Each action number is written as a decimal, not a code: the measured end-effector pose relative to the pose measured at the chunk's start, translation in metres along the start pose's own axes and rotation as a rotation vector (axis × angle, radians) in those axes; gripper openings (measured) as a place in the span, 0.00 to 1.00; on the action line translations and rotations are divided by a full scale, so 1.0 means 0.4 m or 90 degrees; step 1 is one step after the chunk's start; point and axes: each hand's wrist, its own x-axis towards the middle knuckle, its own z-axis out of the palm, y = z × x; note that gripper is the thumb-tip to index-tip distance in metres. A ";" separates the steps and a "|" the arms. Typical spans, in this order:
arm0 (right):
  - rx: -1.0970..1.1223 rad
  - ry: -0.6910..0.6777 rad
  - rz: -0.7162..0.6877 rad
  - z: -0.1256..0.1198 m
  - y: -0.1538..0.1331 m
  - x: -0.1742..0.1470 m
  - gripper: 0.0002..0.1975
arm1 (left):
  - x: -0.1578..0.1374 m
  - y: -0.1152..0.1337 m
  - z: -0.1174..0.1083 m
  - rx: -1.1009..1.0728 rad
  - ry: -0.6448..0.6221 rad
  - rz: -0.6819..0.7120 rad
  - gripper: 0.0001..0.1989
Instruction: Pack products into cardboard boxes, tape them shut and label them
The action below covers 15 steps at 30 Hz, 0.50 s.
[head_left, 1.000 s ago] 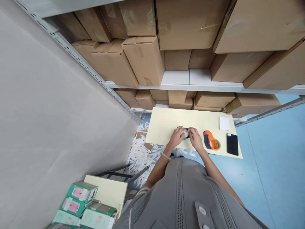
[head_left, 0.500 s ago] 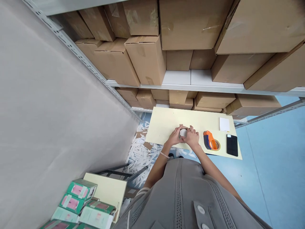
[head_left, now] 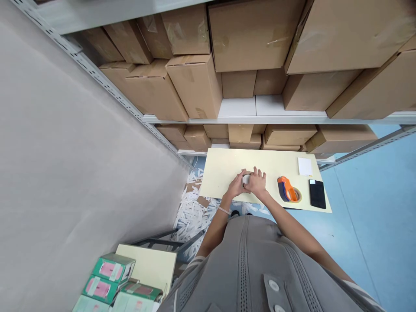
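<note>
My left hand [head_left: 236,186] and right hand [head_left: 256,183] are close together at the centre of the frame, slightly below mid-height. Between them is a small box [head_left: 246,179], pale at its middle, over the near part of the cream table [head_left: 224,167]. My left fingers are curved around its left side; my right hand is bent over its right side, fingers partly raised. The hands are narrow, holding the box between them. My fingers hide much of it, and I cannot tell whether it rests on the tabletop.

To the right of my hands on the same table lie an orange tape dispenser [head_left: 286,188] with a roll of tape [head_left: 296,195], a black phone [head_left: 317,195] near the right edge, and a white pad [head_left: 304,166] above the phone.

Cardboard boxes [head_left: 195,84] fill much of the shelving across the top of the frame. White paper strips [head_left: 191,216] litter the floor left of the table. Green boxes [head_left: 112,269] are stacked at lower left, beside a second cream board [head_left: 152,264].
</note>
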 end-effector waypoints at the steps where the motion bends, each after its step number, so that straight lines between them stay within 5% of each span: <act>1: -0.003 0.013 -0.016 -0.001 0.002 -0.004 0.31 | -0.001 0.001 0.000 -0.004 0.000 0.003 0.60; 9: 0.034 0.082 -0.055 -0.082 0.004 -0.026 0.30 | 0.009 -0.013 0.000 -0.018 0.013 -0.006 0.59; 15: 0.227 0.101 0.055 -0.210 0.051 -0.044 0.28 | 0.017 -0.018 -0.007 -0.006 0.008 0.043 0.60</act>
